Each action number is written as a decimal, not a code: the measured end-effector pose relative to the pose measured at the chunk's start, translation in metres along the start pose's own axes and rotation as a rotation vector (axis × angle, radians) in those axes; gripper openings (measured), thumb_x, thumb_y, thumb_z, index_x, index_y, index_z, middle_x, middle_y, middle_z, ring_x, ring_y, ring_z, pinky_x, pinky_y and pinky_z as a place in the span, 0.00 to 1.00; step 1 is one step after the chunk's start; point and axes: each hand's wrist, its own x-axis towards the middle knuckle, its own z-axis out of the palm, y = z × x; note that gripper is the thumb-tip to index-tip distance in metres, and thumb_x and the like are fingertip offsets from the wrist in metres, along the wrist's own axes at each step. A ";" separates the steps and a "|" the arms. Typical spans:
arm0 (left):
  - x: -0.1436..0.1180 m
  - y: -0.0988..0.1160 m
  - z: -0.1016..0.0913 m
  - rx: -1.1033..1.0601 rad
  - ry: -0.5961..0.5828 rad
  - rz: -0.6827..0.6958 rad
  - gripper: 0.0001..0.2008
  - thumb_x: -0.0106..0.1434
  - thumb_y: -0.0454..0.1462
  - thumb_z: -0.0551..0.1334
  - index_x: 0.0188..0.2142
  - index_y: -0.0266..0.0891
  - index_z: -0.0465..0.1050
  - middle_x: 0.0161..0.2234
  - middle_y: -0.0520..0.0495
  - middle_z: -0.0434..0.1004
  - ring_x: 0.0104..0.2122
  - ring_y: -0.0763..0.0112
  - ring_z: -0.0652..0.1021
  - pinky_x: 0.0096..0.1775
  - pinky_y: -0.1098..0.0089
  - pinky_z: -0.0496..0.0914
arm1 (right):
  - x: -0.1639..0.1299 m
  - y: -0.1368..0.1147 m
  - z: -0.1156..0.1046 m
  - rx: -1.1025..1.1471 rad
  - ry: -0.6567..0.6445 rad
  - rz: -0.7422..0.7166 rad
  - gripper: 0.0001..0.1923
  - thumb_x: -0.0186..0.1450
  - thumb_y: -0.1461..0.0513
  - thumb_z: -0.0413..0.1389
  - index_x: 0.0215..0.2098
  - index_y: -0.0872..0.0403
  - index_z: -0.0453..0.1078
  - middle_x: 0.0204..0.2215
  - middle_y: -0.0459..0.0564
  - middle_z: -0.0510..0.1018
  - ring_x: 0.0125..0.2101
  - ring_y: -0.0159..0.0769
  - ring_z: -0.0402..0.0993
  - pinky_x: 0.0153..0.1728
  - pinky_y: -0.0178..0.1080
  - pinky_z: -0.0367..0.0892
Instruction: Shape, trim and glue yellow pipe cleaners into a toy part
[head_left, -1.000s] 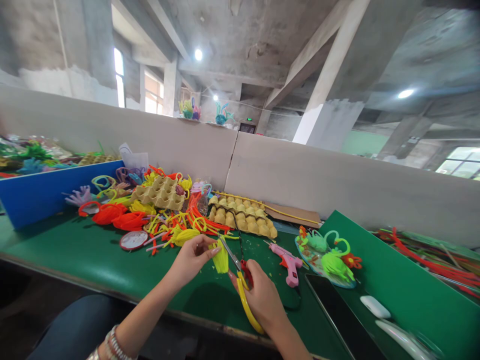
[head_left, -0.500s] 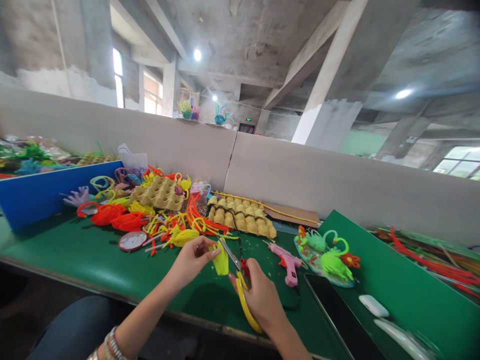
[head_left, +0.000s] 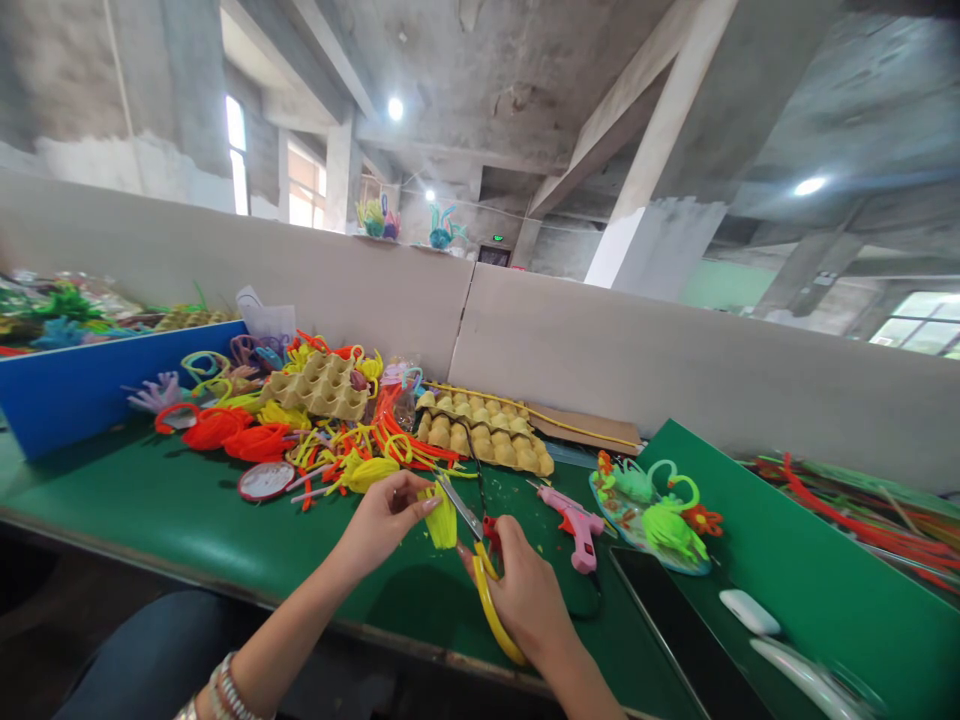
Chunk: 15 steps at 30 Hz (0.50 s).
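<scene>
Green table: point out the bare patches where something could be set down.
Bare table lies along the near edge, left of the left hand, below the red disc. The pipe-cleaner pile, egg trays and glue gun crowd the rest.

egg trays [head_left: 480,436] behind the hands, glue gun [head_left: 574,524] right, pipe-cleaner heap [head_left: 300,430] left on table [head_left: 150,510]

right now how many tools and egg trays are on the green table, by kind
scissors: 1, in the right hand
pink glue gun: 1
egg trays: 2
total: 4
</scene>
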 end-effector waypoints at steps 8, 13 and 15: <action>0.001 -0.002 -0.001 0.020 0.003 0.021 0.14 0.50 0.44 0.65 0.30 0.35 0.70 0.18 0.58 0.61 0.19 0.78 0.62 0.23 0.75 0.56 | 0.001 0.000 0.000 0.013 -0.015 0.012 0.07 0.60 0.57 0.46 0.28 0.49 0.52 0.25 0.44 0.69 0.23 0.35 0.70 0.21 0.33 0.56; 0.001 0.000 -0.001 0.012 -0.005 0.000 0.15 0.49 0.44 0.65 0.30 0.34 0.70 0.18 0.58 0.61 0.20 0.78 0.62 0.23 0.75 0.57 | 0.001 0.001 0.001 0.049 -0.047 0.037 0.07 0.59 0.57 0.47 0.28 0.49 0.52 0.25 0.43 0.68 0.23 0.35 0.69 0.22 0.33 0.56; 0.001 0.001 -0.001 0.015 -0.008 -0.002 0.15 0.49 0.44 0.65 0.30 0.34 0.70 0.19 0.57 0.61 0.20 0.78 0.62 0.23 0.75 0.57 | 0.001 0.001 0.002 0.061 -0.048 0.042 0.07 0.59 0.57 0.48 0.28 0.49 0.52 0.25 0.43 0.68 0.23 0.34 0.69 0.22 0.33 0.56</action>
